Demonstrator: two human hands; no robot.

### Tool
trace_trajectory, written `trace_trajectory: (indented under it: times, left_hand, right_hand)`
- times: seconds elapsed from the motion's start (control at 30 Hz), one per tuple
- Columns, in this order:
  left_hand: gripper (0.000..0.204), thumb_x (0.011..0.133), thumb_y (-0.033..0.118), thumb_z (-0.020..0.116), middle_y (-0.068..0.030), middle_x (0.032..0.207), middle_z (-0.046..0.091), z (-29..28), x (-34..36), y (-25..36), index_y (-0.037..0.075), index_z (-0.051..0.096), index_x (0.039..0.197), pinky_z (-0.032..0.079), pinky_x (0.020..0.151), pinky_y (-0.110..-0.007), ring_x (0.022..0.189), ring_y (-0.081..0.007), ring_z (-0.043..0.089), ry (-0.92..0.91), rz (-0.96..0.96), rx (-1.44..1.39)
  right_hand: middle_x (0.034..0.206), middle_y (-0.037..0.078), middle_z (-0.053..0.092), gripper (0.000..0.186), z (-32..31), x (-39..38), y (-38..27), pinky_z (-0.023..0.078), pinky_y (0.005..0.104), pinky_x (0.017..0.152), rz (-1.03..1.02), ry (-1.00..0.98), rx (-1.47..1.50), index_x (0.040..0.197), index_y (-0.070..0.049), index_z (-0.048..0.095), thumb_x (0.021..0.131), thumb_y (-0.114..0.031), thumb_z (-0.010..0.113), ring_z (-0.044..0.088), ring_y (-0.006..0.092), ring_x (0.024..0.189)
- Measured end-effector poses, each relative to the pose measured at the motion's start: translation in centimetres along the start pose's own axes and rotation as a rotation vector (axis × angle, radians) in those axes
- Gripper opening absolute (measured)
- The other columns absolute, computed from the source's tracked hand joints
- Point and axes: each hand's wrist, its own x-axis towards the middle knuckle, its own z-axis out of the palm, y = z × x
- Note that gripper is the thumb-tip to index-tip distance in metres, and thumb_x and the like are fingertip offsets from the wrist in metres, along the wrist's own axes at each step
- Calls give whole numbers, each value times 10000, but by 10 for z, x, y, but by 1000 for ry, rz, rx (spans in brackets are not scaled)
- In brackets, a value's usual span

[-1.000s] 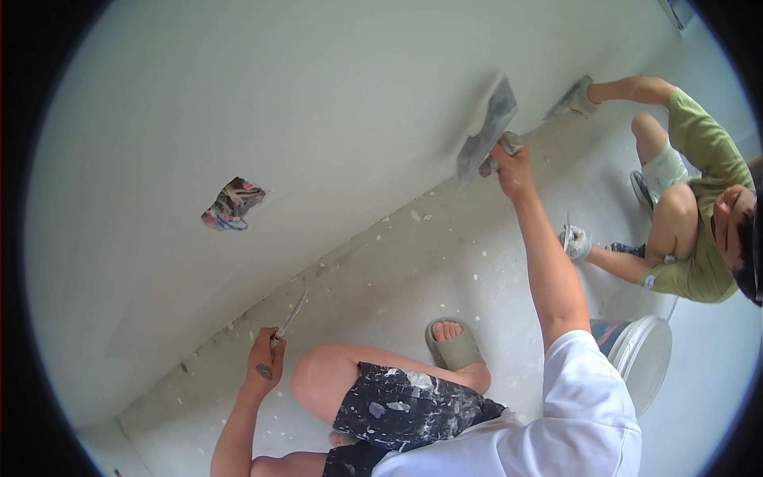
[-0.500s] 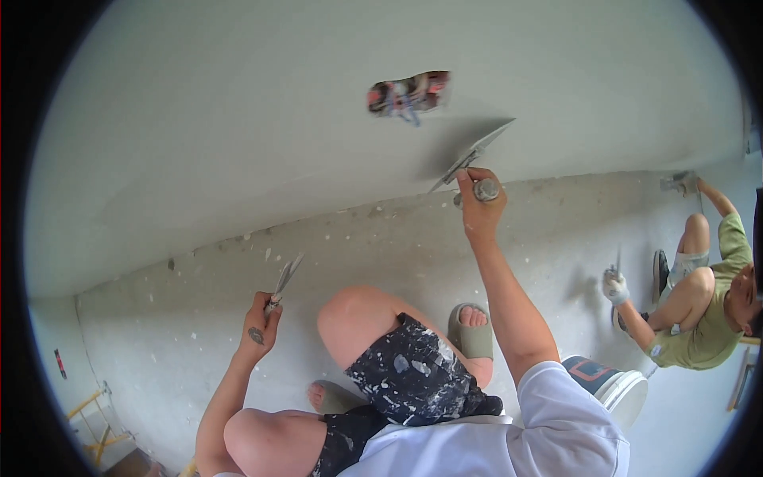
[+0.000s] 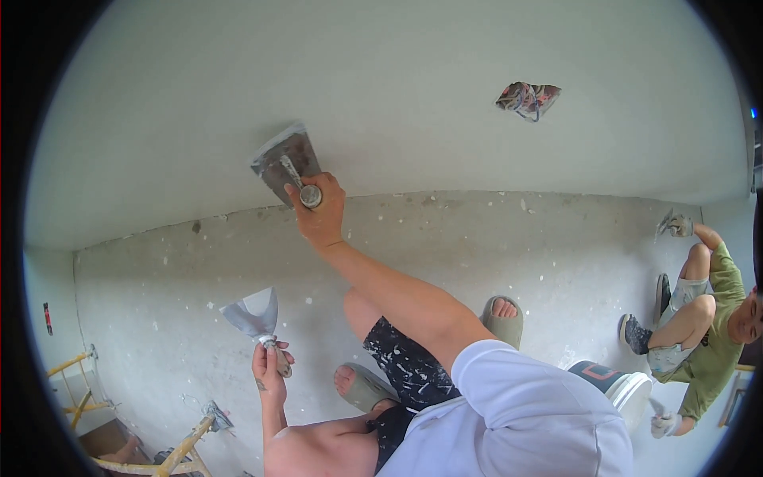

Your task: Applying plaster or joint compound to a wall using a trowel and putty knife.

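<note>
My right hand [image 3: 320, 211] is closed round the handle of a plastering trowel [image 3: 288, 159], whose grey blade lies against the lower part of the pale wall [image 3: 413, 127]. My right arm reaches across to the left, over my knee. Low on the left, my left hand [image 3: 272, 367] grips a putty knife [image 3: 256, 315] by its handle, wide blade pointing up and away from me. That blade stands over the floor, apart from the wall. To the right of the trowel, a hole with loose wires [image 3: 528, 100] opens in the wall.
A bucket [image 3: 624, 389] stands on the speckled concrete floor [image 3: 445, 254] by my right side. At the far right a co-worker in a green shirt [image 3: 703, 318] crouches by the wall, holding tools in gloved hands. Yellow scaffold frames [image 3: 179, 451] stand at the lower left.
My right hand has swept the trowel left along the wall, away from the wire hole. My left hand has turned the putty knife so its blade face shows. The view has shifted left.
</note>
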Motion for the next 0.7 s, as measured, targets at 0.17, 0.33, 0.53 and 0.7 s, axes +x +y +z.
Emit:
trace_trajectory:
  times: [0.17,0.33,0.53,0.7]
  left_hand:
    - [314,1018,257,528,-100,893,640,6,48,18,-11,573,1176,474,591,-273,665,-155,592,-300,-62,-337]
    - [399,972,358,615,-106,754,622,76,138,59,-24,596,1084,443,515,-280,595,-180,579,-790,-20,-196]
    - [372,927,316,695,-138,705,631,120,142,99,-43,647,1011,417,429,-325,537,-210,568,-934,10,-384]
    - [380,966,352,628,-104,684,585,40,146,60,-4,608,1100,394,411,-297,504,-185,530,-698,-43,-334]
  right_hand:
    - [810,43,680,220,-80,38,-18,488,333,682,357,-652,518,819,-31,642,775,-135,831,632,139,766]
    - [817,38,699,173,-115,104,-49,512,305,669,7,-1206,812,856,-29,672,784,-93,816,645,128,720]
    - [821,50,710,225,-247,125,27,504,326,724,42,-1202,4,860,-56,700,763,-211,830,652,165,777]
    - [886,33,668,214,-437,113,107,480,288,741,581,-186,28,988,-19,678,829,-131,769,606,119,830]
